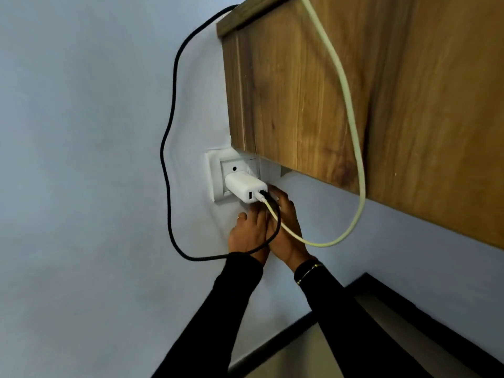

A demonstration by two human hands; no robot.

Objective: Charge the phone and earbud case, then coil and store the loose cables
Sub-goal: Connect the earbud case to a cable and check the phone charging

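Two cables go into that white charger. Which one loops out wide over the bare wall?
The black cable: it swings left across the wall. The white cable instead hangs down the wooden cabinet on the right.

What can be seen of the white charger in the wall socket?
The white charger is a rounded, glossy plastic block plugged into a white wall socket just below the wooden furniture. Its outward face shows one free USB port on the left; beside it a black cable and a white cable are plugged in. Both hands are at its underside: the left hand and right hand; exact finger contact is hidden.
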